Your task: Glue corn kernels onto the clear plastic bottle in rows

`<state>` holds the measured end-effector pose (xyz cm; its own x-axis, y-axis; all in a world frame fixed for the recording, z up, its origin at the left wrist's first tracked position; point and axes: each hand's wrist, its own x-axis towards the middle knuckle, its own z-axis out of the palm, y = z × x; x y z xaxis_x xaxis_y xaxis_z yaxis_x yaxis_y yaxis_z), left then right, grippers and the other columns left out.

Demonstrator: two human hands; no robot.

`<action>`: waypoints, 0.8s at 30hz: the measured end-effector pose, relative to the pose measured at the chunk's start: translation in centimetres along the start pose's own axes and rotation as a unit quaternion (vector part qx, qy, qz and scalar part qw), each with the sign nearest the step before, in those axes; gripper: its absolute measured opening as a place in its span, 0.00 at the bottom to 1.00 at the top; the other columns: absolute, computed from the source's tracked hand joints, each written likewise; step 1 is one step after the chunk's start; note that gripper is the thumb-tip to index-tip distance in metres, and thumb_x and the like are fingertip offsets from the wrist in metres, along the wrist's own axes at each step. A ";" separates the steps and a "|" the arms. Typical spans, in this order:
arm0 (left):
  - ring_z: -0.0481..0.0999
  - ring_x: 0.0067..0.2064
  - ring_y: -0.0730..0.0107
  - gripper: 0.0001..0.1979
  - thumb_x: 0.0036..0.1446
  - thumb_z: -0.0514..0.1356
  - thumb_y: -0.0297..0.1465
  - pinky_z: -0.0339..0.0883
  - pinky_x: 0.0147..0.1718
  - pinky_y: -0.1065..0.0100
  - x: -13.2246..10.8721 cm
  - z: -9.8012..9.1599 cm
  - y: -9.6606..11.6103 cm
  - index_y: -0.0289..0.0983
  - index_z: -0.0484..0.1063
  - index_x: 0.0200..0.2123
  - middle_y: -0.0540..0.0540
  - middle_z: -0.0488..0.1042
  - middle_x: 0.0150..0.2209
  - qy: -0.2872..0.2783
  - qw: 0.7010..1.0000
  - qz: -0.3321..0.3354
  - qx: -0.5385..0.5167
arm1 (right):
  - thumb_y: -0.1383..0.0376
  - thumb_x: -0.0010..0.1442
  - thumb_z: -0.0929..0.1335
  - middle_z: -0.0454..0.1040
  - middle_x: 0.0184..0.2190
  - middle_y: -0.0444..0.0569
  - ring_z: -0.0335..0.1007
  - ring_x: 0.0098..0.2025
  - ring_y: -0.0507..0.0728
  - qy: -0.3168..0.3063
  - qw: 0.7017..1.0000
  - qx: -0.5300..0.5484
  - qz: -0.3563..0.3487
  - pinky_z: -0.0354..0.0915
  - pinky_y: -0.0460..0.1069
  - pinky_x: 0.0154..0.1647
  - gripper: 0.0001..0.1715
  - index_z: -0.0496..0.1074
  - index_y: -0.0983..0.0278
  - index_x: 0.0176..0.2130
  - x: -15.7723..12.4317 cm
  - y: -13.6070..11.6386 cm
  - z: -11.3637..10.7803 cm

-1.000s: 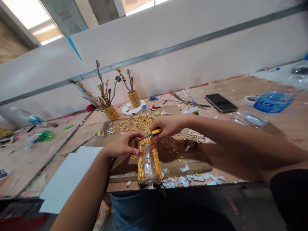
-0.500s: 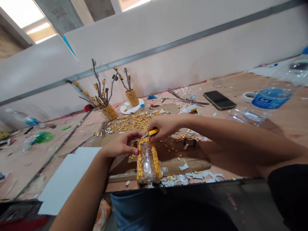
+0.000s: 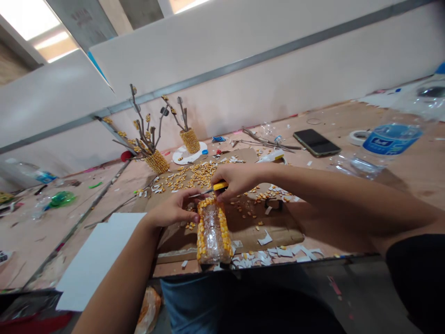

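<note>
A clear plastic bottle (image 3: 212, 232), or a cut piece of one, lies at the table's front edge with rows of yellow corn kernels stuck along its sides and far rim. My left hand (image 3: 175, 208) grips its far left side, the thumb on the near side and the fingers partly hidden behind the rim. In my closed right hand (image 3: 234, 180) is a yellow-handled tool (image 3: 220, 186) with a thin metal blade; I cannot tell whether it is a knife or scissors. Its blade points left, at the bottle's far rim near my left fingertips.
Loose corn kernels (image 3: 201, 174) and white scraps (image 3: 278, 255) litter the cardboard (image 3: 288, 229). Behind stand two kernel-covered pots (image 3: 158, 161) with twigs. A phone (image 3: 316, 142), a tape roll (image 3: 358, 138) and a blue-labelled bottle (image 3: 392, 139) are at right; white sheets (image 3: 100, 260) lie at left.
The tool in my right hand has shifted slightly up and left above the bottle's rim. My left hand keeps its hold, and the bottle stays in place.
</note>
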<state>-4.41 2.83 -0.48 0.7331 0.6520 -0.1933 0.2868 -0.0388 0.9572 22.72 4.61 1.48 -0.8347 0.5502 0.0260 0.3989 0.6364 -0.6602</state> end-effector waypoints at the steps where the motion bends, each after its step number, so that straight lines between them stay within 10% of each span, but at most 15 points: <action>1: 0.80 0.55 0.54 0.27 0.47 0.79 0.34 0.73 0.53 0.59 0.0 0.0 0.1 0.39 0.80 0.52 0.39 0.82 0.54 0.001 1.000 0.004 -0.002 | 0.69 0.57 0.75 0.66 0.22 0.36 0.58 0.26 0.48 0.000 1.000 -0.001 0.001 0.53 0.47 0.29 0.13 0.69 0.64 0.26 0.0 0.0 0.0; 24: 0.80 0.52 0.56 0.28 0.50 0.77 0.37 0.74 0.51 0.60 0.1 -0.6 0.1 0.39 0.79 0.54 0.39 0.81 0.53 0.034 0.997 0.037 0.059 | 0.65 0.61 0.73 0.75 0.31 0.43 0.65 0.32 0.51 0.079 0.989 -0.083 0.090 0.56 0.47 0.33 0.05 0.74 0.63 0.34 -0.2 0.6 -1.0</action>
<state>-4.72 3.35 -0.22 0.7124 0.6942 -0.1031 0.3067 -0.1758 0.9354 23.47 5.40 1.81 -0.6799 0.7319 0.0456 0.6028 0.5932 -0.5335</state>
